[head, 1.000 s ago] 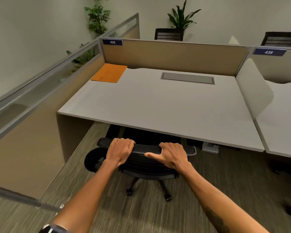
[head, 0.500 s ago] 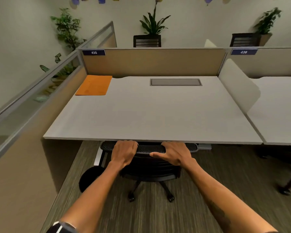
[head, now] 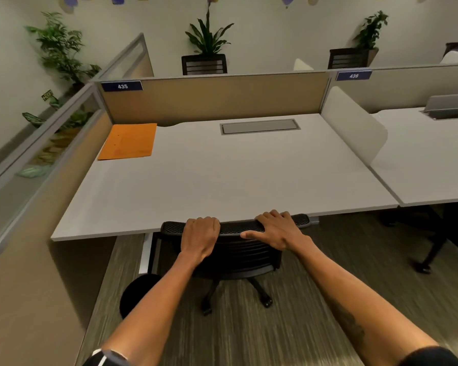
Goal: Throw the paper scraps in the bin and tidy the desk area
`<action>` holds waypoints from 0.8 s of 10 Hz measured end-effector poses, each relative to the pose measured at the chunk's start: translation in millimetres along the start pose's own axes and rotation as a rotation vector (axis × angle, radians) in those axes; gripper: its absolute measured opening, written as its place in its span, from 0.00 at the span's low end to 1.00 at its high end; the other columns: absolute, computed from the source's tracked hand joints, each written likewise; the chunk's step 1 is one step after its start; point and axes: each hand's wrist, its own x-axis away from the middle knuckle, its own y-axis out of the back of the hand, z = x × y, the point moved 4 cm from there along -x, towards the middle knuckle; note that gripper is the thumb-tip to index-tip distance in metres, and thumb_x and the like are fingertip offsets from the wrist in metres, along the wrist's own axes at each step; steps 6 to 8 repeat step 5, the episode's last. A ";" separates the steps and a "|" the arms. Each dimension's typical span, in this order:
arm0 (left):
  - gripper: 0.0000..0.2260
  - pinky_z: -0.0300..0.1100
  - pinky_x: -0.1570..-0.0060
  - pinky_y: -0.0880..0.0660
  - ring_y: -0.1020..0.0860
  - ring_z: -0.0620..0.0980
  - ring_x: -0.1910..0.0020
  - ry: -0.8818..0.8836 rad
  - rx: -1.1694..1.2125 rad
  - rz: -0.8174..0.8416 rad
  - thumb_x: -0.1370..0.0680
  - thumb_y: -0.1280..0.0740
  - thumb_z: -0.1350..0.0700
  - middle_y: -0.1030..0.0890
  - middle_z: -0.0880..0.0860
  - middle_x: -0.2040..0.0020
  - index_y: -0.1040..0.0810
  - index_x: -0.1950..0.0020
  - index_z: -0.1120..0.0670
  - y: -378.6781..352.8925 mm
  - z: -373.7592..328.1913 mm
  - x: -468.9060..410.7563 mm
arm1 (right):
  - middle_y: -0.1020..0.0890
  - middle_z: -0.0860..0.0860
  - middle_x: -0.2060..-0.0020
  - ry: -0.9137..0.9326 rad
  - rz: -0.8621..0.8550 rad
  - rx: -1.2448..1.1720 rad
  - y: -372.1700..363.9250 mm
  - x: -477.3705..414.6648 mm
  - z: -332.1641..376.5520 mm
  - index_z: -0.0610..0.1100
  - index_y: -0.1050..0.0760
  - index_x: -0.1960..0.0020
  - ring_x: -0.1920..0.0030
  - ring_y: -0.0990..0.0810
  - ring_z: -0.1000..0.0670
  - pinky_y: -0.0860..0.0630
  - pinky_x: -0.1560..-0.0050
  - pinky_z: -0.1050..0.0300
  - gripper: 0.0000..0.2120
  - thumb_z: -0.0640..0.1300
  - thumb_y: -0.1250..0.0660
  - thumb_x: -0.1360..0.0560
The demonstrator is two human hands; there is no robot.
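Far off to the left of my grip, an orange folder (head: 128, 141) lies flat at the back corner of the surface (head: 222, 175), well apart from both hands. Low on the floor, below and left of my left hand (head: 200, 237), sits a round black bin (head: 136, 294), partly hidden by my forearm; I cannot see inside it. That left hand is curled over the top rail of the chair (head: 236, 249), fingers wrapped down the front, closed on it. Just to its right, my right hand (head: 275, 229) lies flatter on the same rail, fingers spread over the mesh and thumb stretched toward the left hand, pressing more than clamping.

A second ago the chair back stood clear of the surface's near edge; now the rail is tucked right against that edge and the seat is under it. I see no paper scraps anywhere, so I judge the binning is finished and this push is the last of the tidying. What is left is to let go, perhaps squaring the folder.
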 end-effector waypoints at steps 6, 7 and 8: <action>0.20 0.52 0.25 0.38 0.31 0.55 0.28 0.107 0.199 -0.078 0.15 0.49 0.52 0.27 0.56 0.28 0.32 0.26 0.57 21.8 -11.1 2.8 | 0.54 0.49 0.18 -0.048 -0.153 -0.156 19.4 15.8 16.7 0.48 0.58 0.17 0.18 0.56 0.49 0.60 0.20 0.48 0.38 0.68 0.61 0.19; 0.20 0.52 0.25 0.38 0.31 0.55 0.28 0.107 0.199 -0.078 0.15 0.49 0.52 0.27 0.56 0.28 0.32 0.26 0.57 21.8 -11.1 2.8 | 0.54 0.49 0.18 -0.048 -0.153 -0.156 19.4 15.8 16.7 0.48 0.58 0.17 0.18 0.56 0.49 0.60 0.20 0.48 0.38 0.68 0.61 0.19; 0.20 0.52 0.25 0.38 0.31 0.55 0.28 0.107 0.199 -0.078 0.15 0.49 0.52 0.27 0.56 0.28 0.32 0.26 0.57 21.8 -11.1 2.8 | 0.54 0.49 0.18 -0.048 -0.153 -0.156 19.4 15.8 16.7 0.48 0.58 0.17 0.18 0.56 0.49 0.60 0.20 0.48 0.38 0.68 0.61 0.19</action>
